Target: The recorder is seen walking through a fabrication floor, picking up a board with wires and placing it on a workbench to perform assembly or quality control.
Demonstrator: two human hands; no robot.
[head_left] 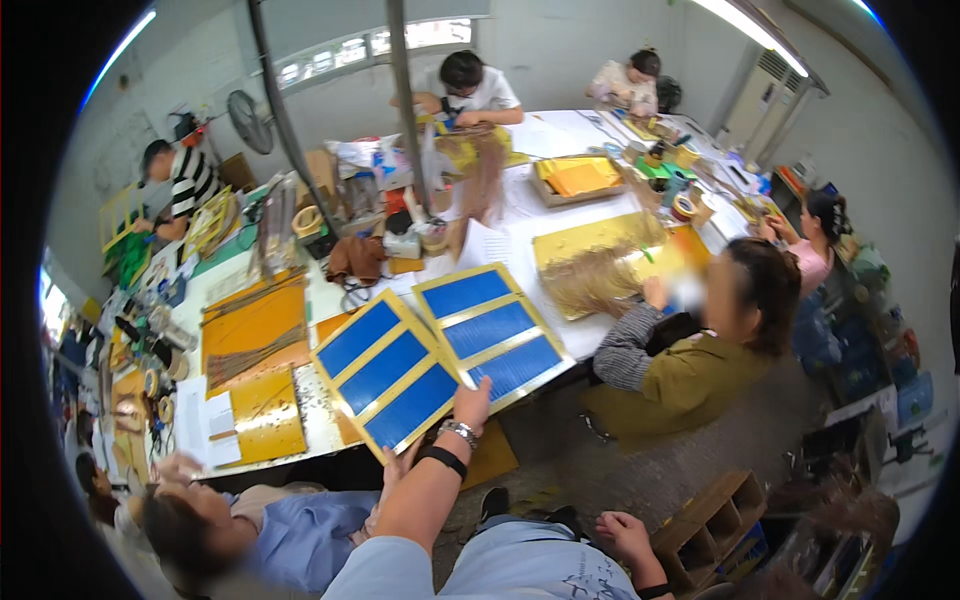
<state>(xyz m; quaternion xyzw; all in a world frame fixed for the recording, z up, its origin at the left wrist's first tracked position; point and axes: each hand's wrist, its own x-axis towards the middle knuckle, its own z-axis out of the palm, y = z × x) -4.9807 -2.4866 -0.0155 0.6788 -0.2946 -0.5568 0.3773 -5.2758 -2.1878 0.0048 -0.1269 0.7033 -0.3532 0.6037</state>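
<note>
My left hand [470,402] reaches up and grips the near edge of a yellow-framed board with blue rectangles [385,375], thumb on top. A watch and a black band are on that wrist. A matching second board [492,330] lies beside it on the white table [520,225], and the two meet in a V near my hand. My right hand [625,535] rests on my jeans-clad thigh and holds nothing. Another person's fingers [393,470] show just below the board, next to my forearm.
A person in a blue top [290,535] sits close at my lower left, and one in an olive jacket [690,375] sits at the table's right. Yellow sheets [255,325], dried stalks [595,280], tape rolls and trays cover the table. A cardboard divider box [715,520] stands on the floor.
</note>
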